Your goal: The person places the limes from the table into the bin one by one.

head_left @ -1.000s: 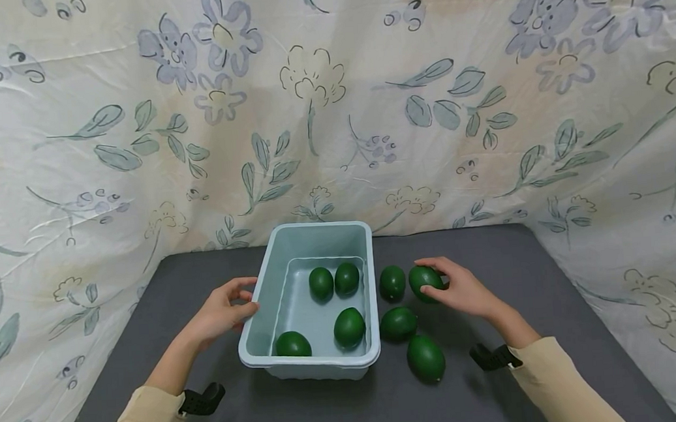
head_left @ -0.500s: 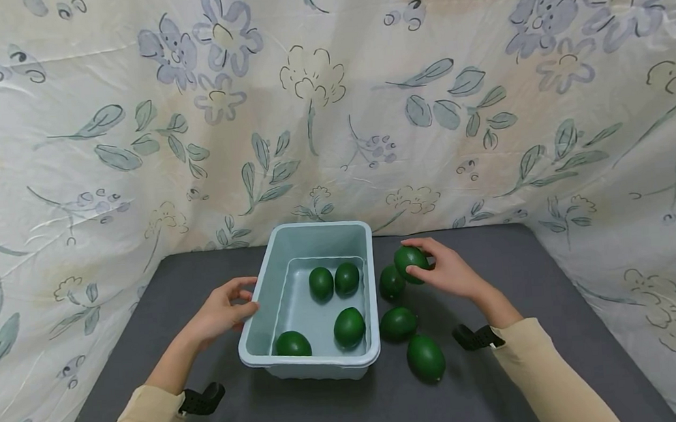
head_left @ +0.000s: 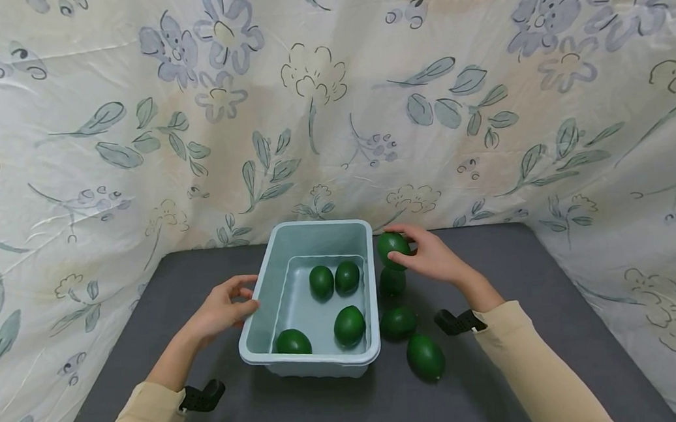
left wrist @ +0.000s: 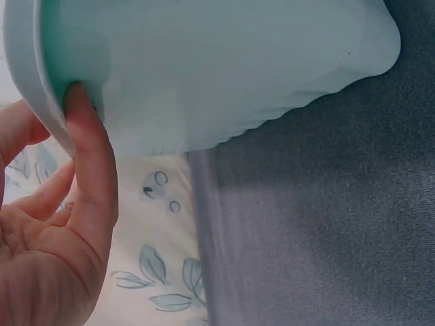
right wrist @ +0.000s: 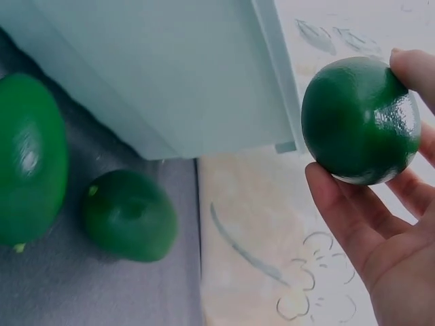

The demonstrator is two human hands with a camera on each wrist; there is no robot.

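Green fruit point(right wrist: 357, 119) is v. glossy & smooth, tub point(left wrist: 224, 68) smooth plastic, tabletop point(left wrist: 333, 210) matt, prob. cloth.

The right hand point(head_left: 429, 257) holds a glossy, dark-green oval fruit point(head_left: 389, 248) beside the pale-blue rectangular plastic tub point(head_left: 322, 240) the left hand point(head_left: 224, 308) pinches.

Your right hand point(head_left: 429, 255) can pass over the bin's right rim point(head_left: 372, 287); three fruits point(head_left: 399, 324) just outside block a lower way.
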